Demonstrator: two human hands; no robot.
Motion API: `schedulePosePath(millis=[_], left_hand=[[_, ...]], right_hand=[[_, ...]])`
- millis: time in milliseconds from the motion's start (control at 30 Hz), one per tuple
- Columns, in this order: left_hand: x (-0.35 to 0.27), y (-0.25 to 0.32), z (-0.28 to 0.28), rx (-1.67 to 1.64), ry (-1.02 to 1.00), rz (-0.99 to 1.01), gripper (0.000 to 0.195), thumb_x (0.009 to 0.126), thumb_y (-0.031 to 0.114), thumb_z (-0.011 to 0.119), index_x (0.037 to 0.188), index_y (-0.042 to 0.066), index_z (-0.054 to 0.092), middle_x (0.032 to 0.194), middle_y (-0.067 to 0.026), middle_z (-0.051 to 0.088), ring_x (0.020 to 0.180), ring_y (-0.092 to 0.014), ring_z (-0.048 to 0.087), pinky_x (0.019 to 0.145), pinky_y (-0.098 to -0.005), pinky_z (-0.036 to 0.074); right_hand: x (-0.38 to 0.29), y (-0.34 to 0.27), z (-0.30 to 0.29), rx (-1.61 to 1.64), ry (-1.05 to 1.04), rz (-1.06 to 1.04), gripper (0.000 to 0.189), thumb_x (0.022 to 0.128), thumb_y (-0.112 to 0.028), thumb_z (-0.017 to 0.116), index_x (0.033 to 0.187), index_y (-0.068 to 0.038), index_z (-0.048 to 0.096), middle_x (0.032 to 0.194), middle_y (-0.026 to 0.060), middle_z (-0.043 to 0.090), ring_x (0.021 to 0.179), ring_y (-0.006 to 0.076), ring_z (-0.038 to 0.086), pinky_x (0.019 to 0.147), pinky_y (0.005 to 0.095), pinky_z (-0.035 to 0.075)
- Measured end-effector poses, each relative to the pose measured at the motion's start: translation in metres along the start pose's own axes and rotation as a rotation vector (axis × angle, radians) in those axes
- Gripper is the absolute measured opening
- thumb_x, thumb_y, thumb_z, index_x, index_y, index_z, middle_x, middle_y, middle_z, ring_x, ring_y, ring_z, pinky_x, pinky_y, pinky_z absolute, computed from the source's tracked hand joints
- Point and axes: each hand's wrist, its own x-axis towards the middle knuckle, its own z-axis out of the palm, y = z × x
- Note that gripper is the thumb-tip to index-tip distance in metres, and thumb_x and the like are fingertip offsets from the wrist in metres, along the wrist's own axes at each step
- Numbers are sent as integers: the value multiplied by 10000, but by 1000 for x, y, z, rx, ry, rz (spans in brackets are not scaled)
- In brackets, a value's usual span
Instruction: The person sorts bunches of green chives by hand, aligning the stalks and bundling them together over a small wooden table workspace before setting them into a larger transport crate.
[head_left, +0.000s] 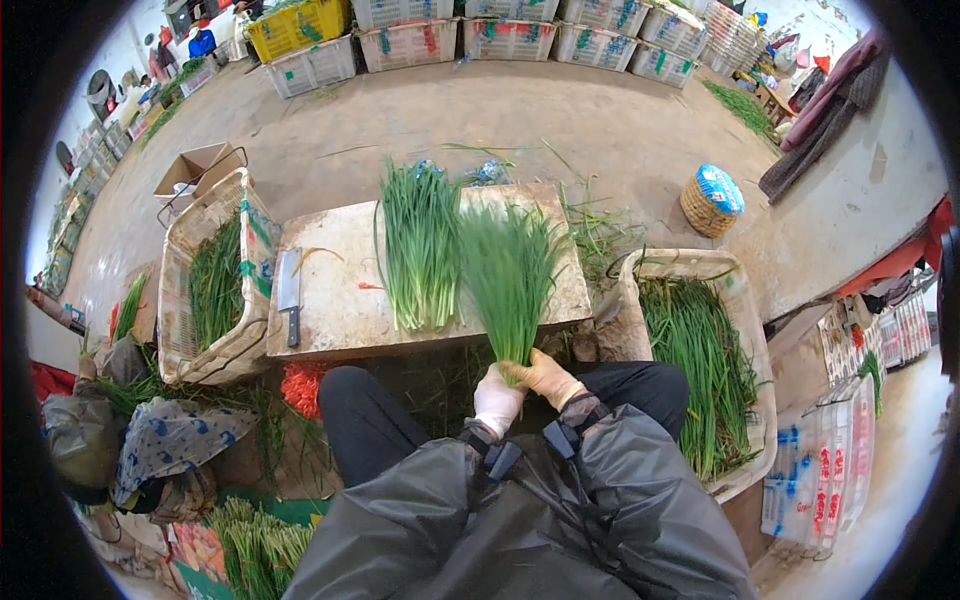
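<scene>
My left hand (498, 401), in a white glove, grips the base of a bunch of green garlic chives (510, 285). On the same stems, from the right side, is my right hand (551, 380) in a yellowish glove. The bunch points away from me over the low board table (337, 330), and its leaves are blurred. Just left of it, another pile of chives (421, 247) lies on the board, pale stem ends towards me. A cleaver (289, 292) with a black handle rests at the board's left edge.
Crates of chives flank the table, a left crate (169, 300) and a right crate (761, 420). Red ties (303, 390) hang under its front edge. A woven basket stool (709, 206) stands at right. Tied bundles (255, 547) sit at lower left beside a person's sleeve (169, 446).
</scene>
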Motion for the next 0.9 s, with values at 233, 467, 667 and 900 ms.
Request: schedulePosePath(millis=[233, 467, 667, 900], left_hand=[[9, -23, 16, -723, -231, 20, 323, 877, 187, 673, 1153, 29, 617, 979, -116, 721, 878, -276, 705, 767, -374, 557], [2, -14, -9, -1157, -513, -352, 271, 946, 173, 606, 1168, 19, 624, 1007, -77, 693, 880, -194, 674, 775, -345, 554], [-2, -23, -12, -1449, -443, -551, 302, 964, 232, 533, 1193, 50, 609, 1081, -133, 705, 934, -301, 693, 837, -475, 577], [1, -22, -6, -1530, -381, -612, 308, 931, 251, 571, 1170, 61, 619, 1042, -115, 711, 915, -297, 686, 852, -487, 556]], right_hand=[[2, 13, 18, 80, 235, 25, 574, 824, -346, 829, 1217, 7, 604, 1144, 119, 681, 1021, 221, 636, 918, 349, 494], [-2, 14, 8, -170, 420, 29, 592, 928, -462, 665, 1189, 66, 603, 1093, 212, 699, 990, 308, 665, 885, 369, 507], [3, 16, 21, 103, 480, 0, 403, 1009, -313, 570, 1133, 64, 639, 926, 93, 681, 834, 188, 605, 774, 346, 493], [11, 22, 12, 290, 466, 54, 394, 982, -342, 631, 1140, 18, 663, 981, 67, 685, 876, 166, 608, 802, 322, 488]])
